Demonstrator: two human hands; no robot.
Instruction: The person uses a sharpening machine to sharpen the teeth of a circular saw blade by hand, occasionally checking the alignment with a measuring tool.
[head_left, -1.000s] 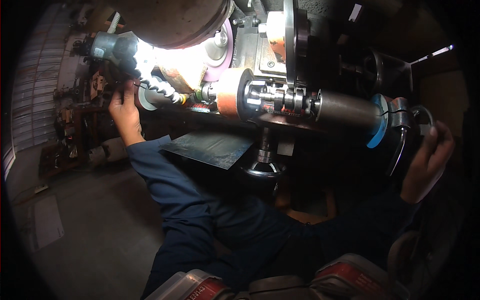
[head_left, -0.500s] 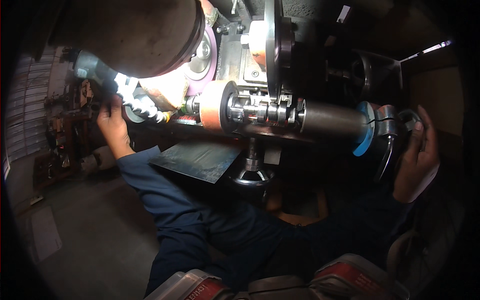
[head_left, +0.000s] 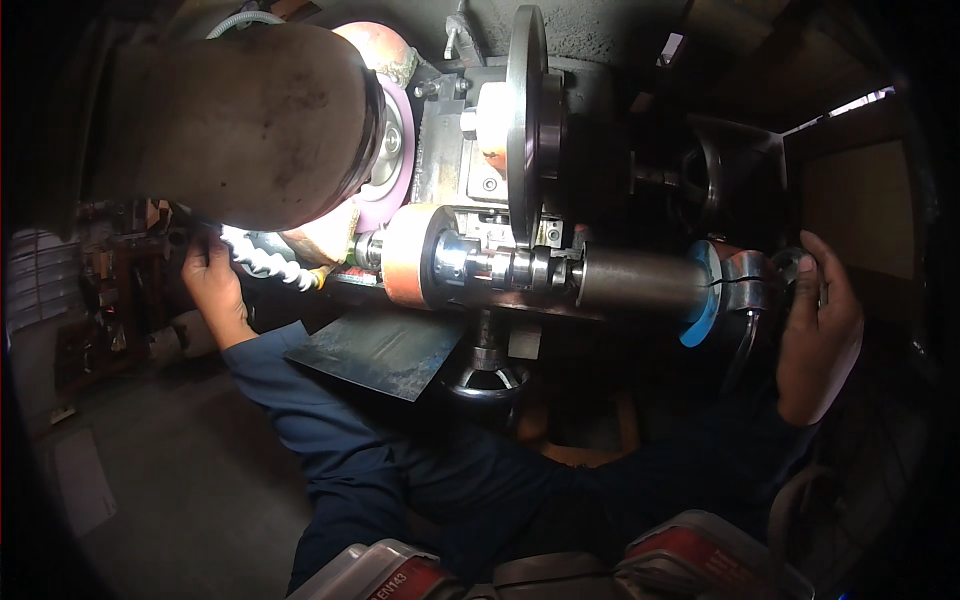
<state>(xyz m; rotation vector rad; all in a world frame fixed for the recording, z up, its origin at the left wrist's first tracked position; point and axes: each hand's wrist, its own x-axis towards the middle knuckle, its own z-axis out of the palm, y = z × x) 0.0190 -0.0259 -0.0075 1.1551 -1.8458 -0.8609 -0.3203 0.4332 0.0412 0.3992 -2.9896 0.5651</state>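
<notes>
A slim metal shaft with several raised collars or lobes [head_left: 515,268] lies across the machine. It runs between an orange-and-grey round head [head_left: 415,255] on the left and a dark grey cylinder [head_left: 640,283] on the right. My right hand [head_left: 822,335] is closed around a round metal knob [head_left: 790,265] at the right end, beside a clamp collar [head_left: 743,280] and a blue ring [head_left: 705,295]. My left hand [head_left: 215,290] is raised at the machine's left side, next to a white segmented hose [head_left: 265,262]. Its fingers are curled, and what they hold is hidden.
A pink grinding wheel [head_left: 400,165] stands behind the shaft, partly covered by a large brown drum-shaped housing [head_left: 250,125]. A large upright disc [head_left: 525,125] rises behind the shaft. Below are a flat metal plate [head_left: 375,350] and a handwheel [head_left: 487,380].
The whole view has shifted, so the machine sits lower and slightly further left in the picture. Both hands keep their places on the machine.
</notes>
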